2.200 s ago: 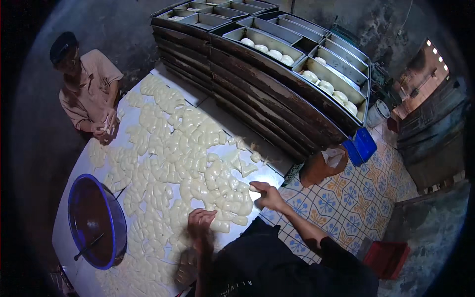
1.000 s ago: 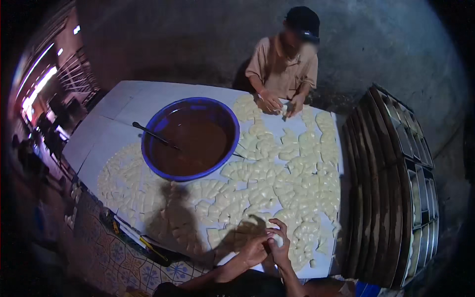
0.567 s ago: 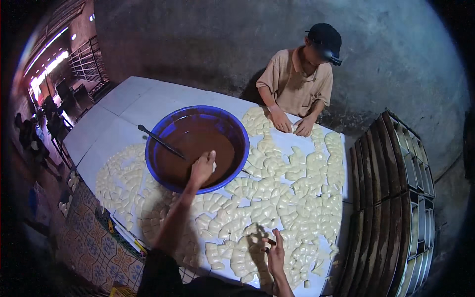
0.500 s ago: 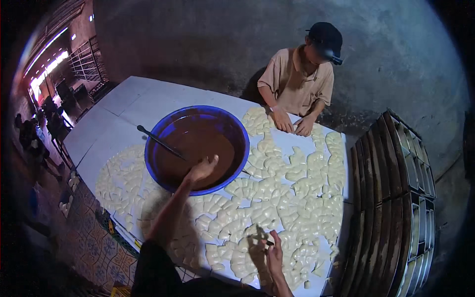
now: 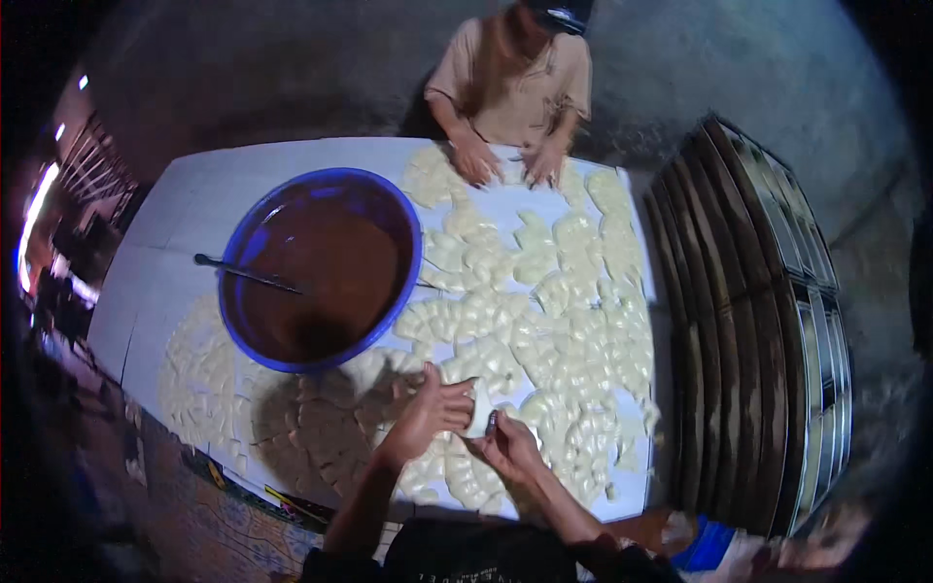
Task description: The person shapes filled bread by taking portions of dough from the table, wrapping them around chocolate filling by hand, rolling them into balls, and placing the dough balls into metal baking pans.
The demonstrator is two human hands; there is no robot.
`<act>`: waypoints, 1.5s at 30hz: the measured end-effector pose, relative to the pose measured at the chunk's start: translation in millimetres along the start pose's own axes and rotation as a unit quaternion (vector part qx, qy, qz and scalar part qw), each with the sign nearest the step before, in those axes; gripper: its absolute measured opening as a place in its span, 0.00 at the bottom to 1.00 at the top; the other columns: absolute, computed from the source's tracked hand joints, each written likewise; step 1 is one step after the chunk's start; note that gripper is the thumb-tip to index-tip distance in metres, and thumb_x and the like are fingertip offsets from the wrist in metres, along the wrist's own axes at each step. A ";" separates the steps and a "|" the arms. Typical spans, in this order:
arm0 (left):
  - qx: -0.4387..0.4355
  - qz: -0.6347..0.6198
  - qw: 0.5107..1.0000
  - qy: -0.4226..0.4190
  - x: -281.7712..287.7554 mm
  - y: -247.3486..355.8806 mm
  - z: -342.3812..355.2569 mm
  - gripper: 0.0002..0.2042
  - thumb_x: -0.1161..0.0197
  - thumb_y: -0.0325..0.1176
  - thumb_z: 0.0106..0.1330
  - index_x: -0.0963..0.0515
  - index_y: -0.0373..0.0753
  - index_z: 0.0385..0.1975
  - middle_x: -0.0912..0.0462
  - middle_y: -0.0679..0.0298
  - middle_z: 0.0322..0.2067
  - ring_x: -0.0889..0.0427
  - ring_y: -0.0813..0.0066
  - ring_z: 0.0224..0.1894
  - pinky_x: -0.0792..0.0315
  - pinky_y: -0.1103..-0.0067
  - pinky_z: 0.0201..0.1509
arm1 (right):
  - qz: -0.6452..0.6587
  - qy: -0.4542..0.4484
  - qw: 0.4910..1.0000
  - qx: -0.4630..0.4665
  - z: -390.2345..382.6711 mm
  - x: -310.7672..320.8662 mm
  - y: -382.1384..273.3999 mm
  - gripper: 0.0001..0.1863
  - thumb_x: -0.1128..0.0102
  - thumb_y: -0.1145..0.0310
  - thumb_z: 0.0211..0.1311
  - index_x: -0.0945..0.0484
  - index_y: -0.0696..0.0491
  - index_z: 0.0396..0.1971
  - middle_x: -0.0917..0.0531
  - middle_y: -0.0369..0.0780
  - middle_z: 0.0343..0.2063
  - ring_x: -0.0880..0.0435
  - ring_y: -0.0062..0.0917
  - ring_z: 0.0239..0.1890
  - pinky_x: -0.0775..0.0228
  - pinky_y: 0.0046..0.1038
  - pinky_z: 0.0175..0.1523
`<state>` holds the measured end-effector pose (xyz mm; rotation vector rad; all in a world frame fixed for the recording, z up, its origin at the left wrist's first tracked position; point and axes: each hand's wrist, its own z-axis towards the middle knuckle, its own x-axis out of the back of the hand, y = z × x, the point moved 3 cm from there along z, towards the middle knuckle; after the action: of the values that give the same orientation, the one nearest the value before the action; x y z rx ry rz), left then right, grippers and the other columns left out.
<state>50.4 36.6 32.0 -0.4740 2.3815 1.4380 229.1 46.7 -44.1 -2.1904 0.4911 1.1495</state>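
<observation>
In front of me my left hand [image 5: 432, 416] has its fingers stretched out and its thumb raised apart. Its fingertips touch a pale, flat-sided piece [image 5: 480, 408] between my hands. My right hand [image 5: 513, 449] is closed on a small dark object [image 5: 493, 421], pinched close beside that piece; its kind is too small to tell. Under both hands, many pale glossy dough-like pieces [image 5: 578, 330] lie in clusters over the white tabletop [image 5: 194, 199]. A blue basin [image 5: 416, 267] of brown liquid stands left of them, with a dark-handled stick [image 5: 248, 273] leaning in it.
Across the table a person in a tan shirt [image 5: 515, 87] has both hands on the tabletop near the pieces. Tall stacks of dark trays [image 5: 739, 321] stand along the right side. A blue thing [image 5: 708, 546] lies at the lower right.
My left hand has moved from over the basin rightward and nearer to me, meeting my right hand. A pale piece now shows between them. The view has shifted; the other person's hands are farther apart.
</observation>
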 end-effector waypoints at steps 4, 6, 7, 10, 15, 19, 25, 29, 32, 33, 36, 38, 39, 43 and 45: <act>-0.034 0.022 0.987 0.153 -40.8 -63.6 2.2 0.29 0.48 0.52 0.68 0.33 0.34 0.60 0.26 0.54 0.51 0.26 0.65 0.50 0.33 0.68 0.55 | -0.174 0.119 0.974 0.081 -19.9 16.9 -5.4 0.14 0.46 0.72 0.66 0.25 0.63 0.48 0.21 0.36 0.30 0.22 0.20 0.28 0.27 0.22 0.38; -0.042 0.071 0.980 0.179 -54.9 -90.0 4.6 0.27 0.42 0.47 0.64 0.31 0.34 0.57 0.26 0.59 0.48 0.29 0.67 0.52 0.37 0.66 0.57 | -0.321 0.122 0.918 0.198 -43.8 12.6 -13.6 0.14 0.45 0.78 0.62 0.24 0.62 0.48 0.24 0.39 0.40 0.24 0.23 0.39 0.30 0.24 0.48; -0.001 0.122 0.984 0.132 -69.7 -79.7 -2.1 0.22 0.43 0.41 0.66 0.29 0.35 0.55 0.26 0.60 0.47 0.26 0.69 0.49 0.33 0.70 0.53 | -0.407 0.107 0.865 0.273 -58.8 8.3 -15.0 0.17 0.44 0.79 0.60 0.23 0.60 0.49 0.27 0.40 0.47 0.26 0.23 0.45 0.35 0.25 0.55; -0.001 0.102 0.993 0.065 -71.4 -111.5 4.8 0.21 0.43 0.26 0.63 0.30 0.29 0.57 0.21 0.61 0.37 0.23 0.77 0.47 0.29 0.83 0.47 | -0.686 0.104 0.605 0.390 -92.3 17.8 -30.3 0.17 0.44 0.81 0.57 0.23 0.60 0.48 0.30 0.43 0.50 0.27 0.28 0.48 0.35 0.25 0.55; -0.134 0.176 0.973 -0.071 -113.1 -107.3 -15.6 0.13 0.40 0.23 0.63 0.24 0.28 0.47 0.21 0.60 0.36 0.20 0.76 0.42 0.26 0.82 0.42 | -0.441 0.062 0.777 0.444 -112.4 31.5 -53.6 0.13 0.33 0.79 0.49 0.21 0.57 0.37 0.25 0.42 0.45 0.24 0.28 0.47 0.32 0.27 0.50; -0.127 0.211 0.966 -0.082 -120.0 -118.2 -18.8 0.07 0.40 0.23 0.64 0.21 0.26 0.37 0.21 0.61 0.37 0.21 0.78 0.39 0.25 0.81 0.41 | -0.387 0.106 0.822 0.405 -137.0 37.8 -52.6 0.10 0.35 0.77 0.52 0.19 0.58 0.37 0.22 0.40 0.40 0.23 0.25 0.46 0.33 0.26 0.52; 0.055 0.149 0.984 -0.082 -132.0 -143.1 -23.6 0.06 0.42 0.25 0.65 0.24 0.30 0.37 0.22 0.60 0.35 0.22 0.80 0.38 0.24 0.86 0.35 | -0.555 0.075 0.729 0.393 -174.7 30.2 -54.5 0.08 0.40 0.75 0.57 0.18 0.58 0.37 0.20 0.41 0.31 0.20 0.26 0.36 0.29 0.25 0.41; -0.001 0.186 0.981 -0.054 -142.3 -141.2 -31.7 0.07 0.41 0.27 0.65 0.27 0.32 0.38 0.22 0.62 0.35 0.21 0.78 0.37 0.23 0.83 0.39 | -0.451 0.171 0.782 0.395 -170.8 56.4 -33.1 0.10 0.43 0.69 0.62 0.20 0.57 0.40 0.20 0.42 0.23 0.22 0.24 0.27 0.32 0.25 0.33; -0.160 0.302 0.929 -0.138 -144.9 -156.9 -31.5 0.15 0.37 0.20 0.57 0.31 0.31 0.43 0.27 0.57 0.44 0.24 0.76 0.39 0.24 0.80 0.41 | -0.529 0.219 0.746 0.341 -177.2 86.2 -25.3 0.14 0.44 0.68 0.64 0.24 0.55 0.47 0.20 0.40 0.34 0.23 0.21 0.30 0.31 0.24 0.36; -0.160 0.304 0.928 -0.146 -151.6 -160.3 -31.7 0.15 0.37 0.20 0.57 0.31 0.31 0.43 0.27 0.57 0.44 0.24 0.76 0.39 0.24 0.80 0.41 | -0.557 0.192 0.707 0.390 -177.9 94.9 -21.6 0.15 0.45 0.67 0.65 0.26 0.55 0.50 0.20 0.39 0.38 0.23 0.21 0.31 0.30 0.24 0.37; -0.157 0.244 0.944 -0.161 -178.4 -149.6 -49.3 0.18 0.33 0.23 0.51 0.30 0.31 0.42 0.36 0.55 0.51 0.28 0.71 0.46 0.26 0.76 0.48 | -0.256 0.006 0.966 0.037 -207.7 89.4 -23.2 0.21 0.50 0.65 0.69 0.34 0.55 0.59 0.22 0.39 0.48 0.21 0.23 0.40 0.28 0.24 0.46; -0.301 0.450 0.819 -0.192 -198.6 -116.4 -57.3 0.23 0.33 0.26 0.52 0.33 0.31 0.46 0.37 0.56 0.51 0.28 0.68 0.47 0.29 0.73 0.53 | -0.327 0.071 0.934 0.127 -227.3 101.4 -35.5 0.20 0.46 0.71 0.65 0.30 0.56 0.56 0.22 0.41 0.50 0.21 0.24 0.42 0.29 0.24 0.49; -0.428 0.615 0.630 -0.203 -207.2 -111.6 -60.9 0.27 0.33 0.30 0.52 0.37 0.32 0.51 0.37 0.56 0.51 0.28 0.64 0.48 0.32 0.69 0.58 | -0.409 0.153 0.877 0.201 -227.8 126.6 -43.2 0.20 0.44 0.74 0.62 0.27 0.57 0.54 0.21 0.42 0.50 0.20 0.24 0.42 0.29 0.25 0.49; -0.188 0.158 0.954 -0.170 -175.9 -146.9 -21.9 0.26 0.34 0.34 0.54 0.32 0.34 0.52 0.35 0.56 0.54 0.28 0.60 0.54 0.36 0.65 0.62 | -0.355 0.409 0.737 0.405 -225.6 217.9 -85.9 0.15 0.44 0.79 0.57 0.22 0.60 0.46 0.19 0.45 0.48 0.21 0.26 0.49 0.31 0.26 0.55; -0.243 0.258 0.919 -0.172 -147.4 -161.0 -8.1 0.21 0.36 0.33 0.56 0.30 0.32 0.48 0.30 0.56 0.49 0.28 0.62 0.56 0.35 0.67 0.61 | -0.402 0.378 0.734 0.395 -219.2 238.3 -92.4 0.13 0.45 0.80 0.57 0.20 0.61 0.42 0.18 0.45 0.46 0.21 0.27 0.51 0.32 0.26 0.57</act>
<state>251.7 -24.2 -27.3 0.3234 1.9265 2.1457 546.7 -40.3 -114.6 -1.6457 0.2052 -0.4308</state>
